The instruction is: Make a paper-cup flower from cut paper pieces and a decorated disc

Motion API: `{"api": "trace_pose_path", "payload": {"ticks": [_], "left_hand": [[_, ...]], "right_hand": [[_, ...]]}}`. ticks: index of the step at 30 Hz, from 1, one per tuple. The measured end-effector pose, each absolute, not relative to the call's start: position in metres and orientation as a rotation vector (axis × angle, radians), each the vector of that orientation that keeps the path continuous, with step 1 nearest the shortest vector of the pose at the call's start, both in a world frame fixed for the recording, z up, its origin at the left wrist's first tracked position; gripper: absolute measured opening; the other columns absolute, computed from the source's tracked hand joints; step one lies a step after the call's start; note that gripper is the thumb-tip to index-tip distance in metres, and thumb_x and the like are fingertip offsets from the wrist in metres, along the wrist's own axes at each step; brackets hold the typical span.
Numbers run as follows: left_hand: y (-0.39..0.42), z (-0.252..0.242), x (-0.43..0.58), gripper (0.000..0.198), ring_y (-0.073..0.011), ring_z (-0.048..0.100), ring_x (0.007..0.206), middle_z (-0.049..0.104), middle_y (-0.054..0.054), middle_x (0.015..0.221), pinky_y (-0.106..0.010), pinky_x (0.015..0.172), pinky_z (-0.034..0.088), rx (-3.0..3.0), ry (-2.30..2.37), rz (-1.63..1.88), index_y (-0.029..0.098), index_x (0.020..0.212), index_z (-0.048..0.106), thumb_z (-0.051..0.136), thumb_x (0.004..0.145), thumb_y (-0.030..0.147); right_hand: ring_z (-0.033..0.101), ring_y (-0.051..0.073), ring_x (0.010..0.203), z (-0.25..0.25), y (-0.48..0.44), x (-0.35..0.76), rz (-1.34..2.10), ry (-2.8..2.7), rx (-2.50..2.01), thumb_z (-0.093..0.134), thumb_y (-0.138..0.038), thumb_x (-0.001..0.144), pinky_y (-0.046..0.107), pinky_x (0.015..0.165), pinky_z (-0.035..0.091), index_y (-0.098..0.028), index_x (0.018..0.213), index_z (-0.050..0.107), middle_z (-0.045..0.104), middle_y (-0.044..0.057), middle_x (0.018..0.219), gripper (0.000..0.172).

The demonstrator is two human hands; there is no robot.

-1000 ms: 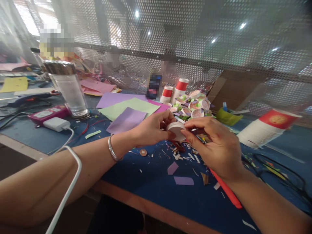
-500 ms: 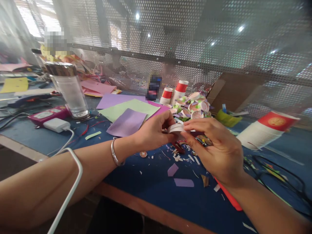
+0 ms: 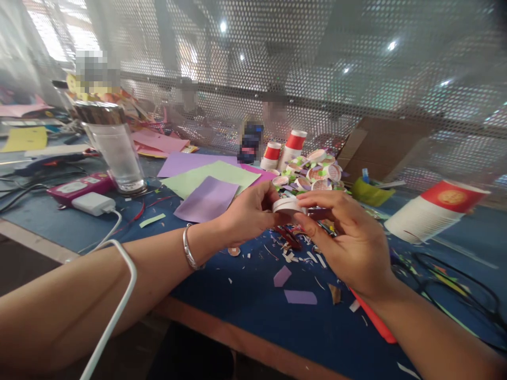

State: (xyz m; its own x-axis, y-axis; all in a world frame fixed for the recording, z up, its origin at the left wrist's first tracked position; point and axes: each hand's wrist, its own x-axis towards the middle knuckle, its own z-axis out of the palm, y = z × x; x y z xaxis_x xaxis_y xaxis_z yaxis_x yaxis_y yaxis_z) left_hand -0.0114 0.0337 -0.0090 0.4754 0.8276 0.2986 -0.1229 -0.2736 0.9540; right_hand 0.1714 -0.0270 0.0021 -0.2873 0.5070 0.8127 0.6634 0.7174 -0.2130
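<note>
Perforated metal screening (image 3: 222,63) stands behind a blue worktop (image 3: 237,301) strewn with paper offcuts. Above it, near the middle, both hands hold one shallow, round white piece (image 3: 288,207) between them, lifted clear of the surface. The left hand (image 3: 247,215) has its grip closed on the left edge, thumb and fingers pinching. The right hand (image 3: 348,240) meets the opposite edge with thumb and fingertips, its grip narrow around the rim.

Against the picture from one second ago, the round piece has changed its tilt: its flat face was turned toward the viewer then, while now mostly the thin rim shows. That turn was already made half a second ago, and little separates that picture from the present one. Both hands have stayed in nearly the same place, and the silver bracelet (image 3: 189,248) sits slightly closer to the left hand than a second ago.

Beyond the hands, the heap of cut round pieces (image 3: 317,171) looks unchanged, with two red-and-white cup stacks (image 3: 293,148) upright just behind. Another cup stack (image 3: 439,211) leans to the right of the right hand. Purple paper (image 3: 208,199) overlaps a green sheet (image 3: 208,177) beyond the left hand. Beneath the right forearm, a red handle (image 3: 374,319) juts out.
</note>
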Motion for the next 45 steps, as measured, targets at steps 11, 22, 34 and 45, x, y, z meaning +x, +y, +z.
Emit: {"api": "trace_pose_path", "payload": {"ticks": [11,22,34,45], "left_hand": [[0.044,0.003,-0.022,0.036,-0.0081,0.050,0.072,0.051,0.004,0.081,-0.024,0.065,0.042,1.658,0.351,0.927,0.020,0.087,0.044,0.077,0.073,0.017],[0.037,0.001,-0.022,0.022,-0.0103,0.054,0.077,0.052,0.000,0.092,-0.025,0.071,0.046,2.084,0.341,1.182,0.022,0.097,0.047,0.064,0.086,0.014],[0.038,0.006,-0.025,0.025,-0.0084,0.050,0.066,0.051,0.004,0.077,-0.024,0.061,0.041,1.905,0.398,1.056,0.022,0.096,0.050,0.062,0.079,0.008],[0.035,0.006,-0.022,0.041,-0.0118,0.063,0.078,0.063,0.002,0.085,-0.025,0.071,0.051,1.542,0.342,0.914,0.022,0.107,0.049,0.076,0.077,0.013]], "right_hand": [[0.066,0.019,0.102,0.000,-0.029,0.175,-0.024,-1.953,-0.885,0.071,-0.016,0.090,0.037,0.090,0.055,-0.026,0.111,0.065,0.068,0.002,0.109,0.024],[0.070,0.018,0.090,0.000,-0.028,0.180,0.018,-1.909,-0.945,0.072,-0.024,0.091,0.037,0.082,0.058,-0.026,0.110,0.065,0.070,0.003,0.103,0.021],[0.071,0.016,0.088,0.005,-0.031,0.178,0.049,-1.922,-0.946,0.073,-0.022,0.090,0.034,0.083,0.058,-0.024,0.109,0.066,0.071,0.002,0.102,0.021],[0.070,0.013,0.073,0.007,-0.028,0.179,0.083,-1.848,-0.997,0.070,-0.021,0.091,0.027,0.068,0.060,-0.023,0.105,0.067,0.073,0.000,0.092,0.015]]}}
